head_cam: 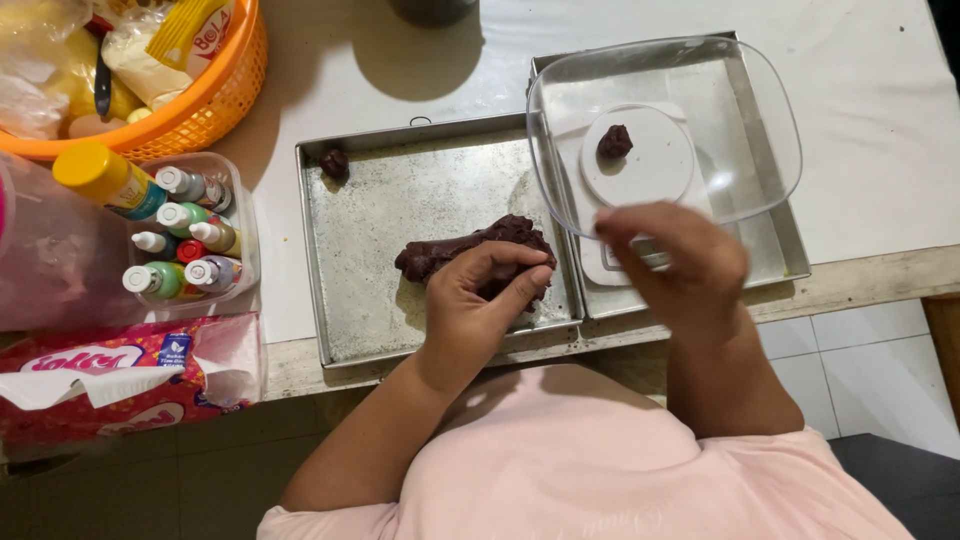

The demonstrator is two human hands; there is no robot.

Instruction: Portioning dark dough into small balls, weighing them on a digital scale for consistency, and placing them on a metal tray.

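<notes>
- Dark brown dough mass (pixel 470 250) lies near the front edge of the metal tray (pixel 360 300); the left hand (pixel 480 300) clamps its near end, fingers curled, steadying it for pinching.
- Right hand (pixel 680 265) hovers at the front rim of the clear bowl (pixel 760 150), fingers loosely bent; contents cannot be determined.
- A small dough lump (pixel 614 142) sits inside, above the white scale (pixel 640 160), positioned for weighing.
- One finished ball (pixel 334 162) occupies the tray's far-left corner.

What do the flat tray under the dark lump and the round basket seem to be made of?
Flat tray: metal, probably aluminium, dull grey with a scuffed, speckled sheen. Round basket: orange plastic, judging by its bright colour and moulded lattice wall. The left hand presses the dark lump.
</notes>
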